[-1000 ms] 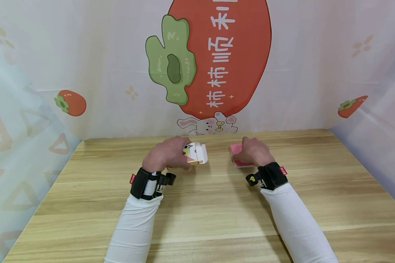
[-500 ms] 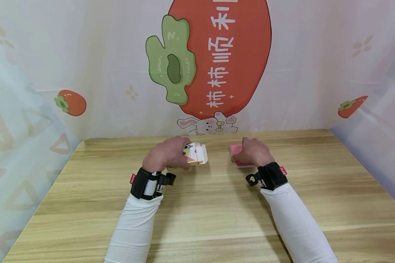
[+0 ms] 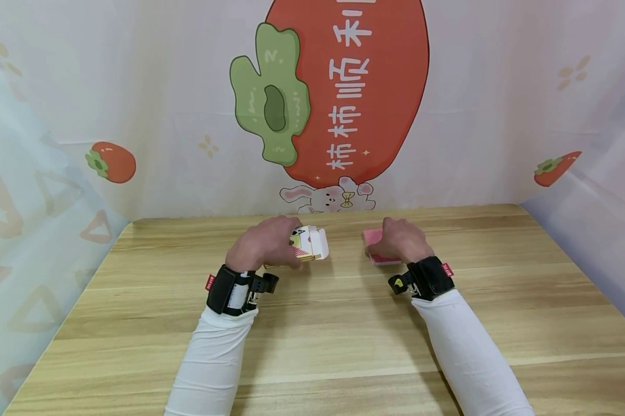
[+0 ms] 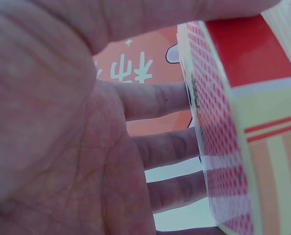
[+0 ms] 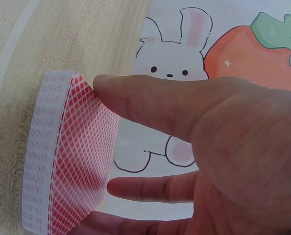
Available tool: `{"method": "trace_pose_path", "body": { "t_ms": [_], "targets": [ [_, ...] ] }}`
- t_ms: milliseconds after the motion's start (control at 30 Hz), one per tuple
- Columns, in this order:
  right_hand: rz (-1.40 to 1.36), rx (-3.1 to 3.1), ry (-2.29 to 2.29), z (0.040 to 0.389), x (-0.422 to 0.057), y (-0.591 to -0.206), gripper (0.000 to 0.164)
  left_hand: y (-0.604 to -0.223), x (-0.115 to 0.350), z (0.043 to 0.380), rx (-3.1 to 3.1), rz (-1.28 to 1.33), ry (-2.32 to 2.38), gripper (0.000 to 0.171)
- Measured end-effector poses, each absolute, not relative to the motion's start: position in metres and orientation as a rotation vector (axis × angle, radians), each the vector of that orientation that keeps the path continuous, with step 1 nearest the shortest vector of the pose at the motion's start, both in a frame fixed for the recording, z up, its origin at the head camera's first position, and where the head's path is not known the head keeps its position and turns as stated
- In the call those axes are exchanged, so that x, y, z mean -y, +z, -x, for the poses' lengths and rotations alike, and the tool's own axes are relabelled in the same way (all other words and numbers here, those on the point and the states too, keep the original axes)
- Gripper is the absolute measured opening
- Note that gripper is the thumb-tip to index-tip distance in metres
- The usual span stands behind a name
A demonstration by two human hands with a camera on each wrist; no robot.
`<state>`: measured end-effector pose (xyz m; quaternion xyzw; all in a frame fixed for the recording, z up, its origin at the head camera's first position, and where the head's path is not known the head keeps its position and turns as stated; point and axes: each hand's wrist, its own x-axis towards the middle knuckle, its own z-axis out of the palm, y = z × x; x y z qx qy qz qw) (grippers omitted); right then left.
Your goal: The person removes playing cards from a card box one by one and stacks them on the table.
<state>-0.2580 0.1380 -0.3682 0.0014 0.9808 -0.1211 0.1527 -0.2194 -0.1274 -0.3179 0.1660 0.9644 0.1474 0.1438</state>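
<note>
Near the table's far edge, my left hand point(image 3: 264, 242) grips a playing card box point(image 3: 304, 240) by its sides. The box has a white flap sticking out at its right end and an ace printed on top. In the left wrist view, the thumb lies along one edge of the card box point(image 4: 273, 103) and the fingers reach its other side. To the right, my right hand point(image 3: 403, 240) holds a deck of cards point(image 3: 373, 237) with red patterned backs, lying on the table. In the right wrist view, thumb and fingers meet the edges of the deck point(image 5: 84, 156).
The wooden table point(image 3: 312, 335) stretches in front of both arms. Behind it hangs a pale cloth backdrop point(image 3: 172, 144) printed with a large red persimmon and a rabbit. A black strap with a small camera point(image 3: 229, 289) sits on each wrist.
</note>
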Motion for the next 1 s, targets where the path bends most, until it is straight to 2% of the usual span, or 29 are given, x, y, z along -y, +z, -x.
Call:
{"method": "trace_pose_path", "body": {
  "t_ms": [1000],
  "targets": [
    [-0.032, -2.803, -0.356, 0.2578, -0.1353, -0.3683, 0.069, -0.3196, 0.1264, 0.2213, -2.78, -0.468, 0.401, 0.066]
  ]
}}
